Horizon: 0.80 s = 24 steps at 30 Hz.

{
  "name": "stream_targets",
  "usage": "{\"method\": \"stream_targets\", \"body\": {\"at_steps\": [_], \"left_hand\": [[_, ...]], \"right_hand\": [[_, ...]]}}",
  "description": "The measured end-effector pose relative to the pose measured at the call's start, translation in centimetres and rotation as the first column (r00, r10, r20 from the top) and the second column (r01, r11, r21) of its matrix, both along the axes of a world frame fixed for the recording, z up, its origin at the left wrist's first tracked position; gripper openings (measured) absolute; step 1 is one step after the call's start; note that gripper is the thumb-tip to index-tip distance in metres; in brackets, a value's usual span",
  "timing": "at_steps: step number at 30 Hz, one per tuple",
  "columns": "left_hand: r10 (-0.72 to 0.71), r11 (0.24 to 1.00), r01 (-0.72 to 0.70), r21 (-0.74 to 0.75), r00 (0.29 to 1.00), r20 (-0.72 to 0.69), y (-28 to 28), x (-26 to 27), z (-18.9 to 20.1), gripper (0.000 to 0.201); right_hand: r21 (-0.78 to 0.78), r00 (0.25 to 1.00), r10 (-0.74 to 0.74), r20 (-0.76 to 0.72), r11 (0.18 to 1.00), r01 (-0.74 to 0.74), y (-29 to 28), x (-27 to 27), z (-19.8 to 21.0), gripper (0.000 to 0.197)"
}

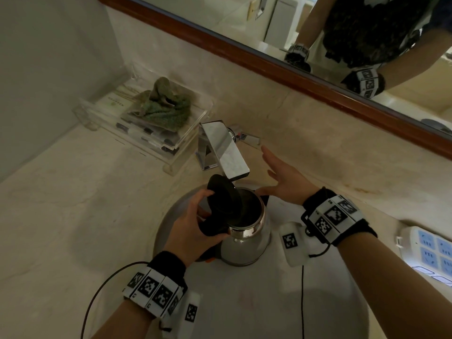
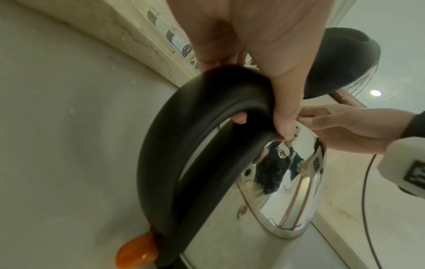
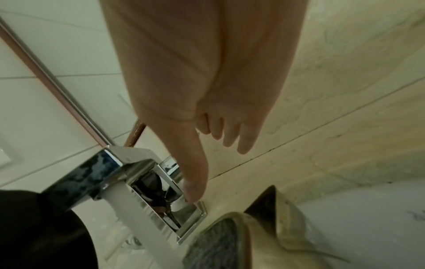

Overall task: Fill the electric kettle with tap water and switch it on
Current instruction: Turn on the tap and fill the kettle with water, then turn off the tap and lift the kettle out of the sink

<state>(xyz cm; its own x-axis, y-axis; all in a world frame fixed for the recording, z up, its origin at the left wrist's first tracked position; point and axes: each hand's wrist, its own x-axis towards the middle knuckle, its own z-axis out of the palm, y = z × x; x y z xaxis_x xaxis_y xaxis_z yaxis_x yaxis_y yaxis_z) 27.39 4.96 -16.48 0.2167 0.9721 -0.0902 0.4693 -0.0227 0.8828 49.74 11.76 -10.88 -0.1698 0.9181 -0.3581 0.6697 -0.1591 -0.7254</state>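
Observation:
A steel electric kettle [image 1: 247, 243] stands in the white sink [image 1: 269, 309], its mouth just under the chrome tap spout [image 1: 227, 150]. Its black lid [image 1: 223, 199] is swung up and open. My left hand [image 1: 190, 228] grips the black handle [image 2: 184, 145], fingers curled round it; an orange switch [image 2: 135, 253] shows at the handle's foot. My right hand [image 1: 283, 177] hovers open to the right of the tap, fingers straight and pointing toward the tap lever [image 1: 247, 138]. In the right wrist view the thumb [image 3: 195, 178] hangs close to the tap's base [image 3: 184, 205]. I see no water running.
A clear acrylic tray [image 1: 186, 140] holding a green cloth [image 1: 163, 104] stands left of the tap. A white power strip [image 1: 430, 250] lies at the right edge of the counter. A wood-framed mirror [image 1: 244, 55] runs along the back wall. Thin black cables hang from both wrists.

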Motion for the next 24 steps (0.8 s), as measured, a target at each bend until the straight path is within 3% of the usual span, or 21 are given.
{"method": "stream_targets", "body": {"at_steps": [10,18,24], "left_hand": [[-0.003,1.000,0.003,0.001,1.000,0.012,0.2,-0.1,0.1,0.082],[0.011,1.000,-0.012,0.006,1.000,0.024,0.1,-0.1,-0.2,0.089],[0.007,1.000,-0.008,0.003,0.999,0.031,0.2,-0.1,-0.2,0.090]], "right_hand": [[0.021,0.985,-0.083,-0.151,0.996,0.087,1.2,-1.5,-0.1,0.081],[0.101,0.996,0.069,0.051,0.992,-0.074,-0.3,-1.7,0.8,0.078],[0.094,0.997,0.059,0.041,0.994,-0.062,-1.4,-0.6,0.7,0.074]]}}
